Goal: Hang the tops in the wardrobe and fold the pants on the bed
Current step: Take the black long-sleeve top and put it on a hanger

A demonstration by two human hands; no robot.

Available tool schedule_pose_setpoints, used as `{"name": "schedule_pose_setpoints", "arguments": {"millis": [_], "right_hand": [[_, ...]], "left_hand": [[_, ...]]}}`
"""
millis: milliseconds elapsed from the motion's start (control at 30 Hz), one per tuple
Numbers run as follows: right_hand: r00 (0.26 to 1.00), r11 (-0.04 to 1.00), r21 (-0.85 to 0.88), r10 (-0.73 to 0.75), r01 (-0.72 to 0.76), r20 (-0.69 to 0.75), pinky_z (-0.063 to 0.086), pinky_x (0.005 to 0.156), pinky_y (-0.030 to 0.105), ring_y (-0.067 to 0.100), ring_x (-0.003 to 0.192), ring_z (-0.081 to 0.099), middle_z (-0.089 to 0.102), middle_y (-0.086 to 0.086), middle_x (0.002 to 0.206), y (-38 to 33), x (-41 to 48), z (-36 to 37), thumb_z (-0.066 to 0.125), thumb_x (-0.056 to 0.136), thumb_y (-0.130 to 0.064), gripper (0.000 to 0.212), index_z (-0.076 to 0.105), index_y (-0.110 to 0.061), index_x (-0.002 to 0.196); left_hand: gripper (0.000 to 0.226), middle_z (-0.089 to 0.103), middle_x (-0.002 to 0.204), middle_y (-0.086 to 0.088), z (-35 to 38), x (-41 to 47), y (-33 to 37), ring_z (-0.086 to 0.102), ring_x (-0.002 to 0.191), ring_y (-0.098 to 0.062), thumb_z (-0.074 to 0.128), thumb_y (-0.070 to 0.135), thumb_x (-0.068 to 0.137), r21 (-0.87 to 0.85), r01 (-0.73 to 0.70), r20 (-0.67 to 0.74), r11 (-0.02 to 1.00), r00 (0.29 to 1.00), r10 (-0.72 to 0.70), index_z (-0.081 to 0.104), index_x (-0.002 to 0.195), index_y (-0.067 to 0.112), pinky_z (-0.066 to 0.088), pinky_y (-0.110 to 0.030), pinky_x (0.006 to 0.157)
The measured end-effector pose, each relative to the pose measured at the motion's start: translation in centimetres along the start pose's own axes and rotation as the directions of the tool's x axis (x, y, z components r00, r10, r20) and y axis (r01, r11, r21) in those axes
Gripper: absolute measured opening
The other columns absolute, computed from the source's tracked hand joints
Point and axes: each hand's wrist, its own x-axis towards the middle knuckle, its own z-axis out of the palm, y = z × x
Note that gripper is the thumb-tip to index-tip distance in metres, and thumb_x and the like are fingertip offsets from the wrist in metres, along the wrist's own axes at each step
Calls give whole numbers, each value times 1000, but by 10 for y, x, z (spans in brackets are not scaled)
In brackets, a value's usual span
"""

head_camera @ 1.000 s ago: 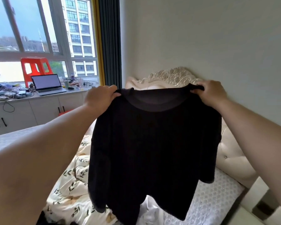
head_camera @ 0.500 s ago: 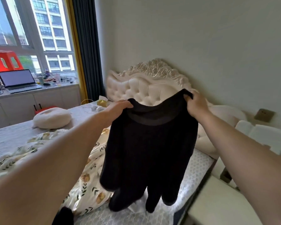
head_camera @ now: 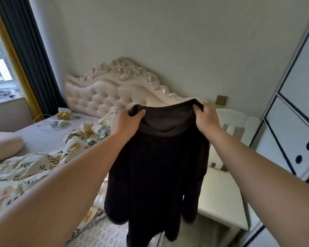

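At the far left a pillow lies on the bed, with a flowered duvet rumpled along the near edge and a tufted headboard behind. The left hand grips one shoulder of the black top, its fingers curled over a bunched fold of cloth. The top hangs free in the air off the bed's right edge, its collar strung level between the two hands and its long axis straight down, with the hem and sleeves dangling below. The right hand pinches the other shoulder, with thumb and fingers closed on the fabric. Behind the top stands a pale chair, and past it, at the right edge, is the wardrobe with its doors closed.

The move ahead likely turns on this: the wardrobe lies to the right of both hands, so the right hand is the nearer one. No hanger is in view — one hand would have to let go to open a door.
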Motion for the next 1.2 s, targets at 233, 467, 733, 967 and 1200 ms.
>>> {"name": "schedule_pose_setpoints", "arguments": {"millis": [233,467,733,967,1200], "right_hand": [[966,985,-104,107,-134,-235,32,77,24,23,102,53,57,6,106,5,-92,-76,38,101,-29,32,56,-5,114],[903,965,-132,159,-228,-400,32,74,24,19,93,50,54,1,99,-9,-192,-150,38,100,-29,29,56,-8,112],[845,959,-223,30,-175,-533,34,58,19,15,75,47,50,-8,74,-65,-294,-237,42,99,-26,20,52,-12,87],[781,954,-258,-44,-152,-623,36,60,18,9,68,47,52,-6,72,-134,-387,-305,44,98,-24,23,55,-7,86],[621,935,-308,-136,-178,-772,42,72,15,5,83,55,59,-6,90,-202,-462,-386,44,98,-27,20,60,-15,100]], "left_hand": [[35,59,80,2,17,-64,23,56,79,-19,45,53,93,-107,-128,200,986,969,148,56,79,23,42,-33,72],[35,65,81,0,42,-151,66,60,80,-19,45,48,95,-225,-261,407,939,850,334,62,85,19,46,-33,70],[31,55,67,13,16,-252,130,51,62,1,50,39,96,-501,-270,435,822,743,509,53,67,29,34,-6,45],[38,54,61,5,-1,-366,198,50,56,-6,53,38,94,-707,-154,471,690,625,622,52,64,14,39,-9,46],[44,57,66,3,-35,-469,275,52,62,-9,52,44,93,-833,-70,467,549,442,765,61,77,5,42,-17,58]]}}
